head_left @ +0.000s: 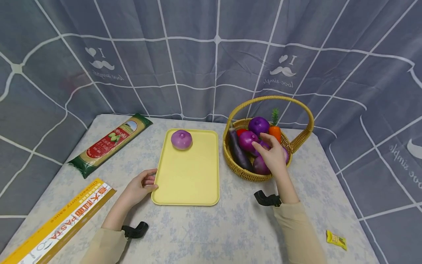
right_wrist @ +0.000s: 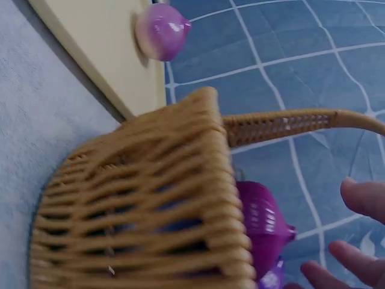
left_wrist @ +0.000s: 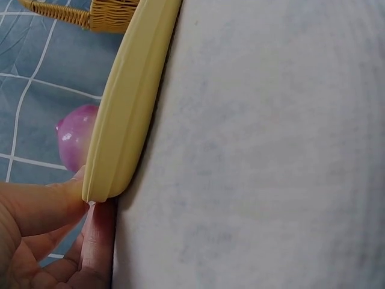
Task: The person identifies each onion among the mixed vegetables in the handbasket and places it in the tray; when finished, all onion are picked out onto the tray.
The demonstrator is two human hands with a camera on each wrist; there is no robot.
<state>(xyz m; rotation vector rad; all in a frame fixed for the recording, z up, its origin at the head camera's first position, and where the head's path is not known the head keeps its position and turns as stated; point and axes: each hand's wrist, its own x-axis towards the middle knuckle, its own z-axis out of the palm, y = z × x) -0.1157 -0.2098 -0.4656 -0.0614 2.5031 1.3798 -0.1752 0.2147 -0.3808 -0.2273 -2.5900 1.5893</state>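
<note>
My left hand (head_left: 140,187) grips the left edge of a yellow tray (head_left: 191,176), thumb at the rim and fingers against its side in the left wrist view. On the tray's far left part sits a light purple onion (head_left: 181,139). Over a wicker basket (head_left: 242,172), my right hand (head_left: 274,156) hovers with thumb and fingers spread and nothing between them. Beneath and beside it in the basket are several purple onions (head_left: 248,140), an eggplant (head_left: 240,152) and a carrot (head_left: 275,133) with a green top. The hand hides part of the onions.
The basket's tall handle (head_left: 270,98) arches above its far side. At the left lie a green-ended pasta bag (head_left: 112,143) and an orange pasta box (head_left: 66,223). A small yellow packet (head_left: 336,239) lies at the right. A grey checked curtain (head_left: 191,62) surrounds the table.
</note>
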